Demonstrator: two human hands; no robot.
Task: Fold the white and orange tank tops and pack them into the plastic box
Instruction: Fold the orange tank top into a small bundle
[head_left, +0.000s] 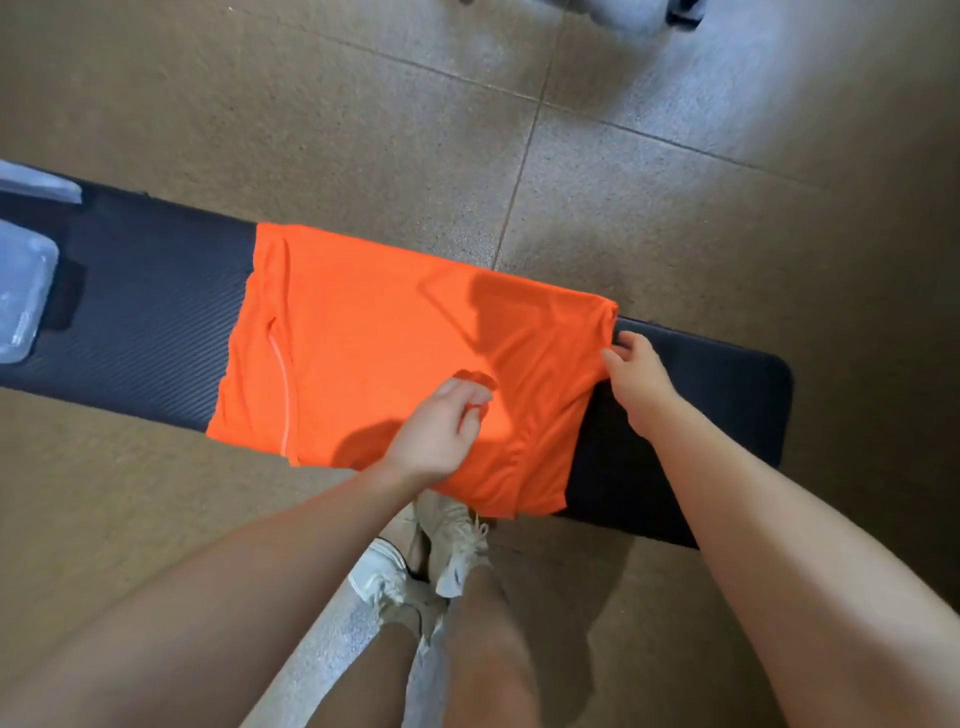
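Running slantwise across the brown tiled floor (363, 104), a long black padded bench (145, 312) carries everything in use. Draped over its middle lies the orange tank top (374, 332), folded into a broad rectangle whose near edge hangs past the bench's near edge and whose far edge reaches the far edge. At the bench's left end sits the clear plastic box (23, 291), only partly in view and well apart from the garment. A person's bare forearms reach in from the near side, above two pale sneakers (441, 551) on the floor. The left hand (441, 431) hovers over the near part of the cloth with fingers loosely curled, holding nothing. The right hand (636, 371) pinches the tank top's right edge between thumb and fingers, by the bench's bare right end.
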